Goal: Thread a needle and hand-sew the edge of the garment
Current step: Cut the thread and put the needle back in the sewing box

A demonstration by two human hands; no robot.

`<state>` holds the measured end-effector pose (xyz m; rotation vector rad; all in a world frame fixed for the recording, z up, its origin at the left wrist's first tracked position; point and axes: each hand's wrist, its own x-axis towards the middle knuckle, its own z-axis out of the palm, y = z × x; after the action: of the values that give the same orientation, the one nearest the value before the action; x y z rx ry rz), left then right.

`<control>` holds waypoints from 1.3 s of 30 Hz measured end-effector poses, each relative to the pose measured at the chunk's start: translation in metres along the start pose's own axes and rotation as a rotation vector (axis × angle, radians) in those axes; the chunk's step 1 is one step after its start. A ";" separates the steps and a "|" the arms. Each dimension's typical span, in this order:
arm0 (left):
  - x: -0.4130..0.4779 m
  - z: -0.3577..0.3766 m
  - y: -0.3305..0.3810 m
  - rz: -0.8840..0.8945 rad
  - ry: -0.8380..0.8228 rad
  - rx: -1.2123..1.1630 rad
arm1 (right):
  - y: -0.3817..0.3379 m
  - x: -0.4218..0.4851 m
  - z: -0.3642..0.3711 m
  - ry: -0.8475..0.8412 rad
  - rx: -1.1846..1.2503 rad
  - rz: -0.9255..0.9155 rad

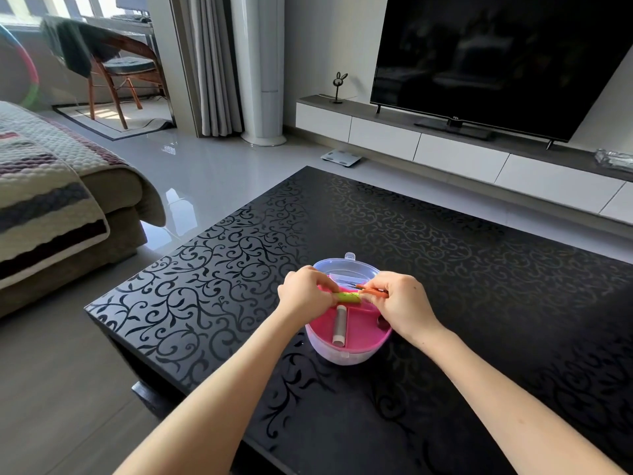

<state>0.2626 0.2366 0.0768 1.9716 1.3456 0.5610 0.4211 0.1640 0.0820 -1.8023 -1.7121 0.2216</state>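
Observation:
A round sewing box point(346, 351) with a pink inner tray stands on the black patterned table point(479, 303), its clear lid point(346, 269) tipped back behind it. A grey thread spool point(339, 325) lies in the tray. Over the tray my left hand point(303, 292) pinches one end of a small yellow-green tube point(347, 298). My right hand point(399, 303) curls round an orange-handled tool point(371, 290) and touches the tube's other end. No needle or garment can be made out.
A sofa with a quilted cover point(51, 186) stands to the left of the table. Beyond the table are a low white TV cabinet point(445, 145) with a large TV point(496, 63), a bathroom scale point(341, 157) on the floor and a chair point(116, 66) at the far left.

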 end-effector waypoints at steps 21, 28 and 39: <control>0.022 -0.043 0.025 -0.105 -0.068 -0.738 | 0.002 0.004 -0.019 0.313 0.700 0.643; -0.035 -0.029 0.013 0.317 -0.120 0.214 | -0.001 -0.035 -0.012 -0.015 0.478 0.330; -0.058 -0.009 -0.017 0.502 -0.183 0.520 | 0.002 -0.055 -0.002 -0.065 0.411 0.236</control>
<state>0.2241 0.1898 0.0719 2.7431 0.9376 0.2473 0.4156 0.1115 0.0660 -1.6918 -1.3678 0.6858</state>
